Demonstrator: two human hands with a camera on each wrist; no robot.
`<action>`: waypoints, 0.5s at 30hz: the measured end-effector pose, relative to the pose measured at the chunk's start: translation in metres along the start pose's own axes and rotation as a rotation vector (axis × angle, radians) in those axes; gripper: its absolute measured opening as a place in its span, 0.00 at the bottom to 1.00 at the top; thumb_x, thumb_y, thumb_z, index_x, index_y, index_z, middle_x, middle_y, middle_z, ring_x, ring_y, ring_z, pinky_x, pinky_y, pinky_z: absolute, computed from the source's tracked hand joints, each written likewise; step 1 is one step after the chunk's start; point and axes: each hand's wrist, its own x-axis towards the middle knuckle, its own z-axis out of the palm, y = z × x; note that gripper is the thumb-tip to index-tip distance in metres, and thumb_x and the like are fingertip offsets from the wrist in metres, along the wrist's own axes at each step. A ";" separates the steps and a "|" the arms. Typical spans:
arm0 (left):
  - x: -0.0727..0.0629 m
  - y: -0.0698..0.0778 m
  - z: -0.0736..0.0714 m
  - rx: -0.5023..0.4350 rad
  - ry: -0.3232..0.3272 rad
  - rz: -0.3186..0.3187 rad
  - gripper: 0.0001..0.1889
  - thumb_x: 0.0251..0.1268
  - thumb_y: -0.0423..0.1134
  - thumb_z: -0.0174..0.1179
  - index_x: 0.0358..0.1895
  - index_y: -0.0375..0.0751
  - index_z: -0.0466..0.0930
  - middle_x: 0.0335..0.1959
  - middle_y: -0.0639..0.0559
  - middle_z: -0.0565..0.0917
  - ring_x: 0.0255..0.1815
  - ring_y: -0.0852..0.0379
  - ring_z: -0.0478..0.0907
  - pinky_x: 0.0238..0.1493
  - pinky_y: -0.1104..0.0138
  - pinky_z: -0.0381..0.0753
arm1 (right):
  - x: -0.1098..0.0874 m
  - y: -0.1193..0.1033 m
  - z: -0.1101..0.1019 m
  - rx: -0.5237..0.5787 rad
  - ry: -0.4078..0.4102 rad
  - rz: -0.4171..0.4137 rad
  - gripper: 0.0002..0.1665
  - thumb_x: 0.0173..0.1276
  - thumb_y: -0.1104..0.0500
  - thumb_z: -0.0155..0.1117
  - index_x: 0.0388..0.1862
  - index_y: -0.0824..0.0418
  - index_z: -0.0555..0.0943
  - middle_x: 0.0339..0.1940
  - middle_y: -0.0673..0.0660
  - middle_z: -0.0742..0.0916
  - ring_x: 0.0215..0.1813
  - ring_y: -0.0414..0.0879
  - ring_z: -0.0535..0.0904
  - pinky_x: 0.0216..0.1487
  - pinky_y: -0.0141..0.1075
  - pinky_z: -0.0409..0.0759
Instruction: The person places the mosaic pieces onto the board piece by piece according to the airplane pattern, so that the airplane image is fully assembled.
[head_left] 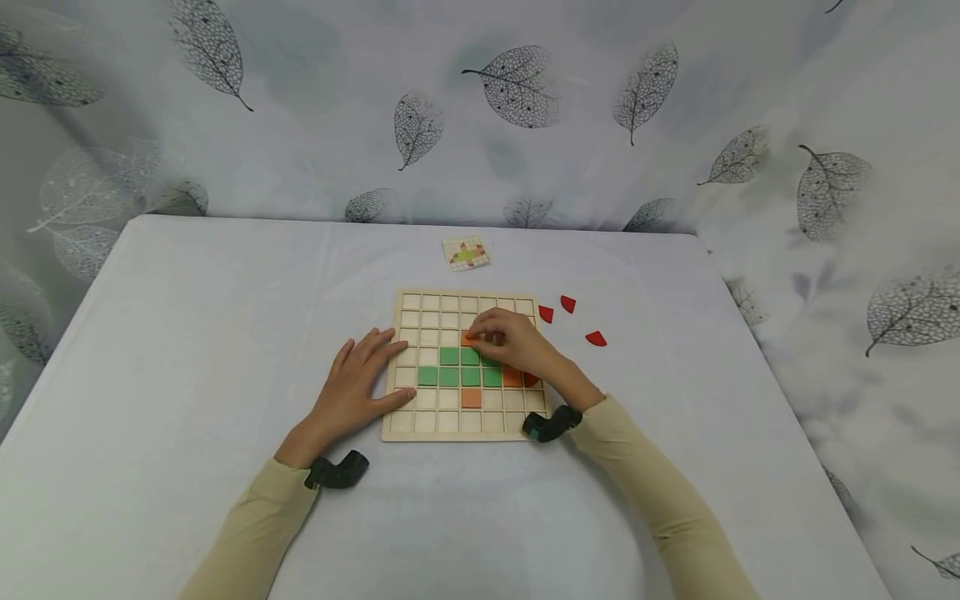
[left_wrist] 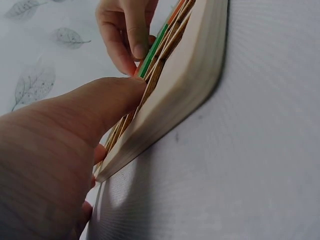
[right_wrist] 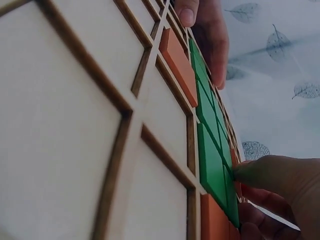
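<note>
A wooden grid board [head_left: 442,425] lies on the white table. My left hand [head_left: 356,387] rests along its left side, fingers spread, with the thumb [left_wrist: 117,97] over the front left cells. At the grid's middle, my right hand [head_left: 517,343] pinches an orange square tile [head_left: 467,340] just behind the green tiles [head_left: 448,377]. Several green squares fill two rows in front of it. Another orange tile [right_wrist: 179,65] sits in a cell nearer me. To the right of the green row are one more orange tile [head_left: 512,377] and a red piece [head_left: 530,380], partly covered by my right wrist.
Three loose red rounded-edge pieces lie right of the board: one by its edge [head_left: 546,314], one farther back [head_left: 567,303] and one farther right [head_left: 596,338]. Behind the board is a small pattern card [head_left: 467,253]. Leaf-printed cloth [head_left: 517,125] hangs beyond the table.
</note>
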 end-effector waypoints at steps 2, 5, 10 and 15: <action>0.000 0.000 0.000 -0.001 0.000 -0.001 0.39 0.59 0.56 0.65 0.71 0.43 0.66 0.75 0.45 0.59 0.79 0.44 0.47 0.76 0.48 0.37 | 0.000 -0.001 0.000 0.001 -0.003 0.010 0.10 0.65 0.66 0.67 0.45 0.65 0.87 0.47 0.60 0.84 0.36 0.45 0.77 0.37 0.31 0.78; 0.000 0.000 0.000 -0.001 -0.001 0.000 0.39 0.59 0.56 0.65 0.71 0.43 0.66 0.76 0.45 0.59 0.79 0.44 0.47 0.76 0.48 0.37 | 0.001 -0.001 0.000 0.001 -0.007 0.026 0.10 0.65 0.67 0.67 0.45 0.65 0.88 0.47 0.60 0.83 0.36 0.45 0.77 0.37 0.31 0.78; 0.000 0.000 0.000 0.001 -0.004 0.000 0.39 0.59 0.56 0.65 0.71 0.43 0.66 0.76 0.44 0.59 0.79 0.44 0.47 0.76 0.48 0.37 | 0.001 -0.002 0.000 -0.004 -0.012 0.023 0.10 0.66 0.67 0.65 0.44 0.64 0.88 0.47 0.60 0.82 0.35 0.45 0.76 0.36 0.31 0.78; 0.000 0.000 0.000 0.003 -0.002 -0.001 0.39 0.59 0.56 0.65 0.71 0.43 0.66 0.75 0.44 0.59 0.79 0.44 0.47 0.76 0.48 0.37 | -0.001 -0.003 0.000 -0.014 -0.011 -0.005 0.08 0.66 0.68 0.64 0.42 0.64 0.87 0.47 0.60 0.82 0.34 0.44 0.75 0.36 0.31 0.78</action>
